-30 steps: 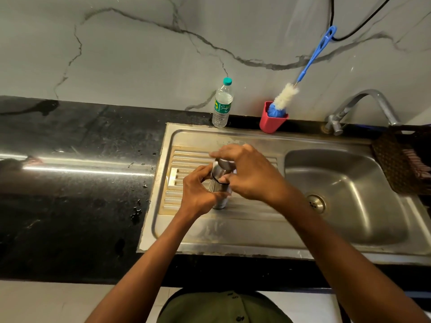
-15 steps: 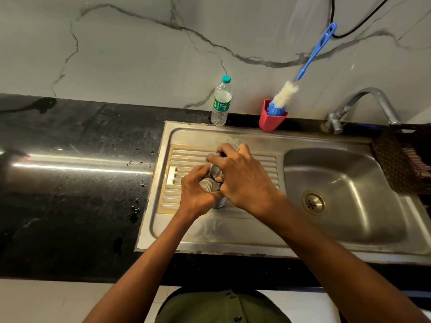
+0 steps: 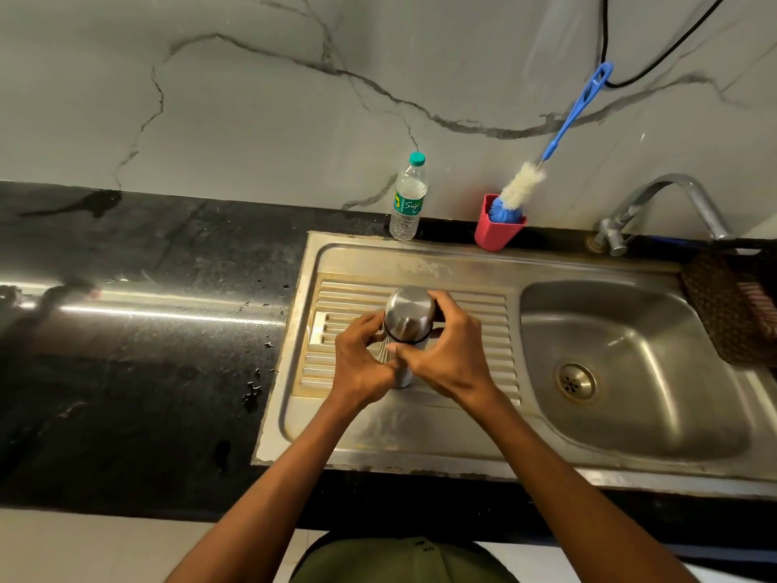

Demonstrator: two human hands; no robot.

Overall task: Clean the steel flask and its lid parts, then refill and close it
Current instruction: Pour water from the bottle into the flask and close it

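The steel flask (image 3: 403,377) stands upright on the ribbed drainboard (image 3: 475,313) of the sink, with its rounded steel cap (image 3: 407,314) on top. My left hand (image 3: 360,363) grips the flask body from the left. My right hand (image 3: 450,351) curls round the cap from the right, thumb at the front. Most of the flask body is hidden behind both hands.
A clear water bottle (image 3: 408,197) with a green cap stands at the back of the sink. A red holder (image 3: 498,229) beside it carries a blue-handled bottle brush (image 3: 521,189). The tap (image 3: 668,204) and sink basin (image 3: 630,363) lie to the right; a dark basket (image 3: 731,305) sits at far right.
My right hand has turned on the cap, so its steel dome now shows above my fingers. The left hand stays on the flask body.
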